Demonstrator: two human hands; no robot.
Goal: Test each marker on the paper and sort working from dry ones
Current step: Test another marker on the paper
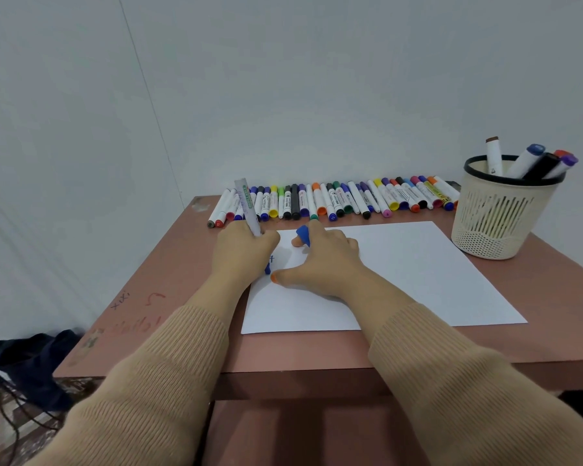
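Note:
My left hand (241, 255) grips an uncapped blue marker (248, 206), its barrel pointing up and its blue tip (267, 270) down on the white paper (401, 274). A small blue mark (271, 259) shows on the sheet beside the tip. My right hand (320, 260) rests on the paper's left part and holds the blue cap (303, 235) between its fingers. A long row of capped markers (334, 200) lies along the far edge of the table.
A cream mesh cup (498, 216) with several markers standing in it sits at the right, just past the paper's far corner. The pinkish table (169, 284) has scribbles near its left edge. A dark bag (27, 361) and cables lie on the floor at the left.

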